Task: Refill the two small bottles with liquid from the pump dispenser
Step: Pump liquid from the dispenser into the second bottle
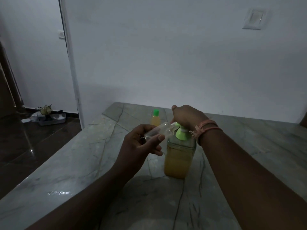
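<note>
1. The marble counter [69, 163] is grey with dark lines in it. It fills the bottom of the view, and its far edge meets the white wall.
2. The pump dispenser [179, 156] stands upright near the middle of the counter. It is a big clear bottle, a little over half full of yellow liquid, with a light green pump on top.
3. The right hand [186, 117] rests on top of the green pump, fingers bent down over the pump head. Pink threads [205, 127] are tied round the wrist.
4. The left hand [141, 143] holds a small clear bottle [157, 131] between thumb and curled fingers. The bottle is tilted almost flat. Its open mouth touches the pump's spout. It looks empty.
5. A second small bottle [155, 118] stands near the far edge of the counter, behind the hands. It has a green cap on and yellow liquid inside.
6. On the dark floor, far left, sits a tray [49, 119] with small things in it.
</note>
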`<control>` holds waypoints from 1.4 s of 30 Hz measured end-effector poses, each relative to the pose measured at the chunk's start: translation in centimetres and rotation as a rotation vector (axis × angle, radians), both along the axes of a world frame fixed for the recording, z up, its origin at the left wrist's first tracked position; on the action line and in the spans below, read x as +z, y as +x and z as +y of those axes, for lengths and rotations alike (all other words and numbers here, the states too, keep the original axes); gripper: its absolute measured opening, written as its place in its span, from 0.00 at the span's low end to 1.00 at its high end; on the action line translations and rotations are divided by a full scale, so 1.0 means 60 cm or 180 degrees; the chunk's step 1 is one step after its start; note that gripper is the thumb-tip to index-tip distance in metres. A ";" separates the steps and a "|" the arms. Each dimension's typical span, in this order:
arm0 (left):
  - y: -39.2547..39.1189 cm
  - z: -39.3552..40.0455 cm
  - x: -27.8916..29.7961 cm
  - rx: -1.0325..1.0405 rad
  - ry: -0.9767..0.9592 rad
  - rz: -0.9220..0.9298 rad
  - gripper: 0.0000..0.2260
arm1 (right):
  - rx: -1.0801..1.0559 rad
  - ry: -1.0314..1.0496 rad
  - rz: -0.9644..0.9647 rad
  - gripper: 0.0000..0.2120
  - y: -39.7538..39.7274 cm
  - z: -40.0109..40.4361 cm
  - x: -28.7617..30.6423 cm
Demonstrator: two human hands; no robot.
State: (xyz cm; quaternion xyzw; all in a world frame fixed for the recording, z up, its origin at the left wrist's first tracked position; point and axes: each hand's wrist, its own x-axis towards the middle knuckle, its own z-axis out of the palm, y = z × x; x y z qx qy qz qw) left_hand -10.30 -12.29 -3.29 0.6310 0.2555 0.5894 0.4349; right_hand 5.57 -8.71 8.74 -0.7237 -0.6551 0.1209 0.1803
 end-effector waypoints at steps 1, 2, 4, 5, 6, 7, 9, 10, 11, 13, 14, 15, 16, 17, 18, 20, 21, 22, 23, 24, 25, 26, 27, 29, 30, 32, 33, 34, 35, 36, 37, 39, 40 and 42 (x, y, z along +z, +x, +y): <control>0.000 0.000 0.000 -0.0010 -0.0009 -0.0005 0.17 | -0.0028 -0.0013 -0.0009 0.19 -0.001 -0.003 0.001; 0.000 -0.001 0.000 -0.0019 -0.0010 -0.0021 0.18 | -0.0036 -0.0012 -0.0020 0.19 -0.003 -0.008 0.002; -0.003 -0.002 0.001 -0.0069 0.0005 -0.0067 0.18 | 0.0007 -0.0010 -0.0010 0.18 -0.005 -0.013 0.007; -0.004 -0.003 0.002 -0.0131 0.0002 -0.0078 0.18 | 0.0024 -0.0005 -0.0038 0.18 -0.007 -0.014 0.009; -0.006 -0.004 0.002 -0.0221 -0.0003 -0.0081 0.18 | 0.0035 -0.0004 -0.0086 0.18 -0.008 -0.016 0.012; -0.008 -0.004 0.002 -0.0325 -0.0005 -0.0081 0.18 | 0.0061 -0.0041 -0.0153 0.18 -0.008 -0.016 0.015; -0.011 -0.005 0.002 -0.0561 -0.0069 -0.0125 0.18 | 0.0163 -0.0129 -0.0256 0.18 -0.006 -0.015 0.020; -0.013 -0.005 0.002 -0.0712 -0.0156 -0.0214 0.18 | 0.0149 -0.0124 -0.0210 0.17 -0.006 -0.015 0.019; -0.015 -0.004 0.002 -0.0891 -0.0258 -0.0337 0.20 | 0.0102 -0.0078 -0.0170 0.17 -0.005 -0.015 0.016; -0.020 -0.004 0.001 -0.1196 -0.0407 -0.0515 0.25 | 0.0022 -0.0055 -0.0136 0.17 -0.005 -0.015 0.011; -0.022 -0.003 0.001 -0.1276 -0.0455 -0.0568 0.27 | 0.0030 -0.0055 -0.0150 0.17 -0.005 -0.015 0.009; -0.023 -0.003 0.001 -0.1322 -0.0494 -0.0629 0.28 | 0.0062 -0.0092 -0.0159 0.16 -0.005 -0.013 0.007; -0.024 -0.003 0.002 -0.1354 -0.0538 -0.0701 0.30 | 0.0078 -0.0146 -0.0124 0.15 -0.005 -0.012 0.006; -0.025 -0.003 0.003 -0.1380 -0.0573 -0.0766 0.32 | 0.0090 -0.0158 -0.0156 0.15 -0.004 -0.010 0.006; -0.025 -0.002 0.003 -0.1406 -0.0587 -0.0816 0.32 | 0.0097 -0.0188 -0.0181 0.16 -0.004 -0.010 0.009; -0.026 -0.002 0.005 -0.1478 -0.0589 -0.0887 0.30 | 0.0035 -0.0157 -0.0189 0.22 0.000 -0.011 0.017; -0.026 -0.002 0.006 -0.1515 -0.0597 -0.0917 0.28 | -0.0002 -0.0126 -0.0212 0.24 0.002 -0.008 0.020; -0.026 -0.001 0.006 -0.1534 -0.0603 -0.0937 0.26 | -0.0013 -0.0131 -0.0189 0.23 0.001 -0.006 0.022; -0.027 0.000 0.005 -0.1545 -0.0605 -0.0945 0.24 | 0.0012 -0.0142 -0.0191 0.22 0.001 -0.003 0.020; -0.028 0.001 0.004 -0.1562 -0.0607 -0.0942 0.24 | 0.0040 -0.0092 -0.0118 0.20 -0.001 -0.002 0.016; -0.028 0.003 0.002 -0.1576 -0.0609 -0.0932 0.24 | 0.0015 -0.0083 -0.0047 0.19 -0.001 -0.003 0.012; -0.029 0.005 0.000 -0.1566 -0.0613 -0.0927 0.24 | -0.0029 -0.0077 0.0045 0.18 -0.001 -0.003 0.007; -0.030 0.007 -0.002 -0.1541 -0.0620 -0.0926 0.25 | -0.0071 -0.0055 0.0086 0.19 -0.001 -0.003 0.003; -0.030 0.007 -0.002 -0.1502 -0.0649 -0.0916 0.27 | -0.0105 -0.0076 0.0103 0.19 -0.005 -0.007 0.002; -0.029 0.005 -0.001 -0.1490 -0.0660 -0.0921 0.28 | -0.0100 -0.0125 0.0092 0.20 -0.006 -0.009 0.005; -0.027 -0.001 0.004 -0.1490 -0.0661 -0.0924 0.27 | -0.0065 -0.0159 -0.0009 0.22 -0.006 -0.010 0.015; -0.026 -0.003 0.006 -0.1496 -0.0667 -0.0910 0.27 | -0.0087 -0.0184 -0.0056 0.24 -0.006 -0.011 0.019; -0.025 -0.005 0.008 -0.1490 -0.0683 -0.0901 0.26 | -0.0113 -0.0191 -0.0081 0.25 -0.006 -0.012 0.022; -0.025 -0.005 0.008 -0.1475 -0.0701 -0.0907 0.26 | -0.0124 -0.0178 -0.0087 0.25 -0.005 -0.011 0.022; -0.026 -0.005 0.008 -0.1454 -0.0710 -0.0917 0.26 | -0.0131 -0.0167 -0.0053 0.24 -0.006 -0.012 0.021; -0.027 -0.003 0.006 -0.1439 -0.0700 -0.0916 0.26 | -0.0118 -0.0132 -0.0034 0.22 -0.006 -0.012 0.017; -0.028 -0.001 0.005 -0.1461 -0.0678 -0.0882 0.27 | -0.0096 -0.0037 -0.0001 0.19 -0.005 -0.015 0.011; -0.028 0.000 0.004 -0.1476 -0.0692 -0.0883 0.27 | -0.0087 -0.0026 0.0005 0.17 -0.004 -0.017 0.008; -0.029 0.000 0.002 -0.1490 -0.0712 -0.0909 0.29 | -0.0018 -0.0107 -0.0086 0.13 -0.006 -0.019 0.008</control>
